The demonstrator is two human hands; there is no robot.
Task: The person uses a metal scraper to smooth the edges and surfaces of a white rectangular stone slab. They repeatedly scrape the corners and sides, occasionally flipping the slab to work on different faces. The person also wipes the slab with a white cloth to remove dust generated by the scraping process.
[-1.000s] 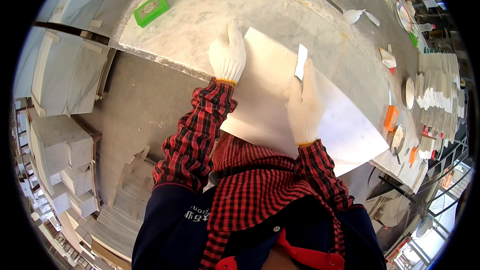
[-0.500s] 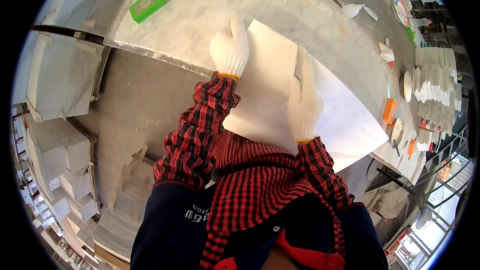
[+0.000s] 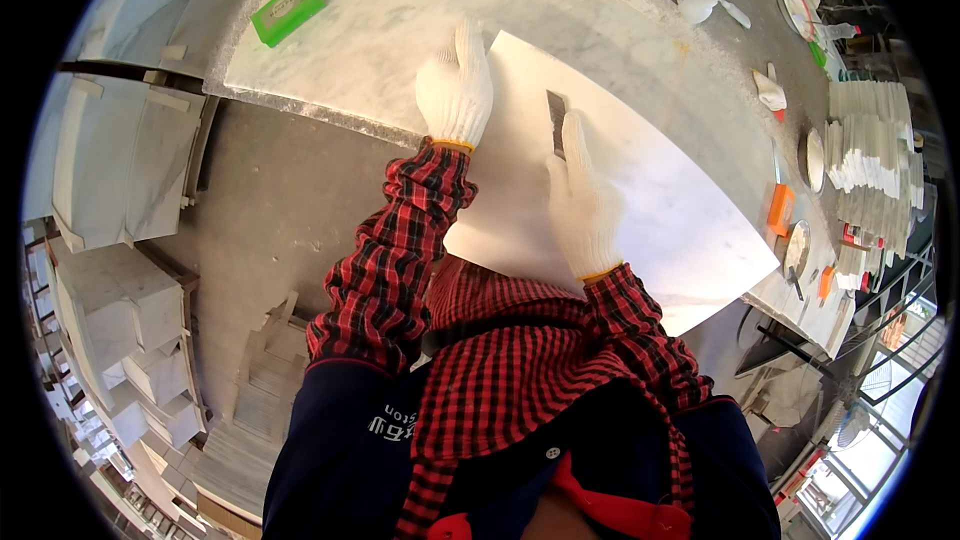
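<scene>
A large white sheet-like slab (image 3: 660,230) lies on the stone-topped table, its near part reaching toward my plaid apron. My left hand (image 3: 455,90), in a white knit glove, rests beside the slab's left edge. One digit stretches forward and apart; the others are partly hidden. My right hand (image 3: 588,205), gloved alike, is over the middle of the slab. It is closed on a flat dark scraper blade (image 3: 556,120), with a finger stretched along it. The blade's tip points away from me, and its lower part is hidden by the hand.
A green box (image 3: 288,11) sits at the table's far left. White gloves (image 3: 700,8) lie at the far right, an orange block (image 3: 781,209) further right. Several stacked pale tiles (image 3: 870,145) stand beyond. Pale slabs (image 3: 125,155) lean at the left.
My right hand has moved left with the scraper blade, exposing more of the blade against the slab. My left hand has hardly shifted.
</scene>
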